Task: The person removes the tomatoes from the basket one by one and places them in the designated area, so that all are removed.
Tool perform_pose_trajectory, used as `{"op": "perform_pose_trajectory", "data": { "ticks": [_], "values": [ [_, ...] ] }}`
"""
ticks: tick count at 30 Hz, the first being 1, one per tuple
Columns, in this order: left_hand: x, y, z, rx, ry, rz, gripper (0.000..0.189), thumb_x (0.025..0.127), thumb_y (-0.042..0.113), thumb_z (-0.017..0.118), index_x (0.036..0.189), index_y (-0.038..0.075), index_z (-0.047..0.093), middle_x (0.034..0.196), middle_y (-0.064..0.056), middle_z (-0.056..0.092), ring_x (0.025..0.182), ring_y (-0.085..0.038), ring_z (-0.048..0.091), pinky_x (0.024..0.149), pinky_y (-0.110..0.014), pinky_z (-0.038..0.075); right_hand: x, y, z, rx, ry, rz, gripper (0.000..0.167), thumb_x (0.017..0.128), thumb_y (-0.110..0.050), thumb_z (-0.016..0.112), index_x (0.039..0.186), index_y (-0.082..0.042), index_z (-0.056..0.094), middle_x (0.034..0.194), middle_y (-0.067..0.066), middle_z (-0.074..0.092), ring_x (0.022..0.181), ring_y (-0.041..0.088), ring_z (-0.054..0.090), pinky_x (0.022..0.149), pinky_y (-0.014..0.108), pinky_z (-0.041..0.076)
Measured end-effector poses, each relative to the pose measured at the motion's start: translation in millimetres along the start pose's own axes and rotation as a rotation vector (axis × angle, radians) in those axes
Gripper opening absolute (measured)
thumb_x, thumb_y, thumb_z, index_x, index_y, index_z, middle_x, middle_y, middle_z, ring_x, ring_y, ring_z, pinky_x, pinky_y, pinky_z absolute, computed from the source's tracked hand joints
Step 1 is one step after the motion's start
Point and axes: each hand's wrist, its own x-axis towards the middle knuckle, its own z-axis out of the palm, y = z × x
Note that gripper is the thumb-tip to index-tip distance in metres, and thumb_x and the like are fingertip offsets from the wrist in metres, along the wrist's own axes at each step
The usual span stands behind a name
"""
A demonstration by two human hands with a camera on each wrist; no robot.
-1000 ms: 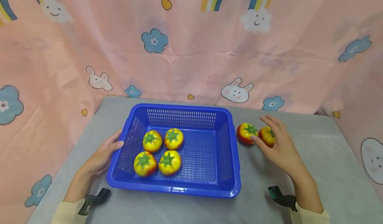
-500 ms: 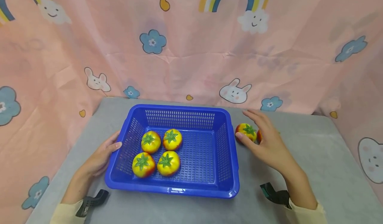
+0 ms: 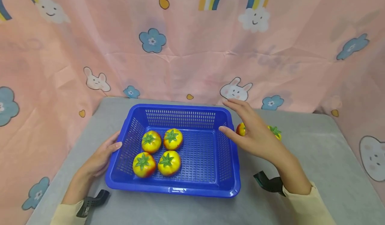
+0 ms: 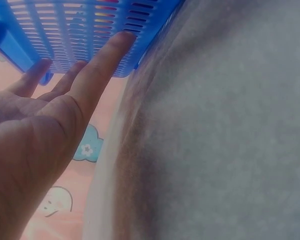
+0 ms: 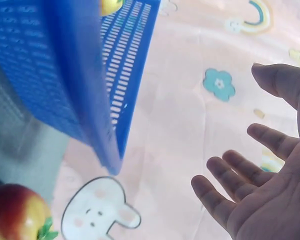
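A blue plastic basket (image 3: 207, 193) with slotted walls stands on the grey table. Several yellow-red artificial fruits (image 3: 169, 163) with green star-shaped leaf tops sit in its left half. My left hand (image 3: 100, 158) holds the basket's left side, thumb at the rim and fingers against the outer slotted wall (image 4: 70, 30). My right hand (image 3: 255, 131) is raised over the basket's right rim, fingers spread and nothing in it. Behind it, two more such fruits lie on the table: one fruit (image 3: 240, 129) close to the basket, the other fruit (image 3: 275, 132) farther right, both partly hidden by the hand.
The grey tabletop (image 3: 325, 158) ends at the back against a pink cloth (image 3: 186, 74) printed with rainbows, rabbits and flowers. Black wrist mounts (image 3: 269, 183) sit on both forearms.
My right hand has moved left and a little up, empty, from over the two loose fruits to above the basket's right rim. The left hand and the basket have stayed in place.
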Motion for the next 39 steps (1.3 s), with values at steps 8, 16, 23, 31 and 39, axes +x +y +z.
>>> {"op": "perform_pose_trajectory", "data": {
  "ticks": [8, 16, 23, 31, 39],
  "values": [
    [-0.3, 0.0, -2.2, -0.002, -0.013, 0.004, 0.053, 0.113, 0.010, 0.029, 0.164, 0.025, 0.026, 0.144, 0.008, 0.064, 0.124, -0.016, 0.070, 0.096, -0.037, 0.064, 23.2, -18, 5, 0.030, -0.114, -0.031, 0.071, 0.099, -0.033, 0.074, 0.162, -0.019, 0.043, 0.171, 0.011, 0.033, 0.154, 0.040, 0.041, 0.115, 0.067, 0.047],
    [-0.6, 0.4, -1.7, -0.016, -0.015, 0.009, 0.051, 0.113, 0.009, 0.028, 0.160, 0.028, 0.031, 0.142, 0.006, 0.066, 0.121, -0.017, 0.072, 0.094, -0.038, 0.065, 45.4, -28, 21, 0.030, -0.199, -0.067, 0.072, 0.100, -0.037, 0.073, 0.163, -0.022, 0.042, 0.169, 0.010, 0.036, 0.149, 0.036, 0.048, 0.115, 0.062, 0.050],
    [-0.1, -0.5, -1.7, -0.008, -0.022, 0.013, 0.051, 0.113, 0.008, 0.027, 0.160, 0.028, 0.031, 0.144, 0.007, 0.065, 0.123, -0.016, 0.071, 0.095, -0.037, 0.064, 56.8, -37, 39, 0.066, -0.289, -0.101, 0.072, 0.102, -0.037, 0.070, 0.164, -0.021, 0.039, 0.170, 0.009, 0.035, 0.150, 0.032, 0.048, 0.120, 0.055, 0.048],
    [-0.4, 1.0, -1.2, 0.017, -0.013, -0.001, 0.053, 0.113, 0.009, 0.027, 0.164, 0.024, 0.024, 0.144, 0.009, 0.064, 0.124, -0.015, 0.071, 0.095, -0.037, 0.064, 65.0, -48, 58, 0.027, -0.369, -0.129, 0.068, 0.102, -0.036, 0.070, 0.161, -0.015, 0.044, 0.166, 0.012, 0.040, 0.146, 0.032, 0.053, 0.118, 0.051, 0.051],
    [-0.7, 0.2, -1.1, 0.018, 0.001, -0.008, 0.052, 0.113, 0.010, 0.028, 0.163, 0.025, 0.027, 0.143, 0.009, 0.065, 0.123, -0.015, 0.071, 0.095, -0.037, 0.064, 70.9, -49, 75, 0.035, -0.444, -0.112, 0.065, 0.103, -0.034, 0.069, 0.160, -0.013, 0.046, 0.163, 0.013, 0.043, 0.145, 0.033, 0.054, 0.120, 0.051, 0.048]
  ]
}}
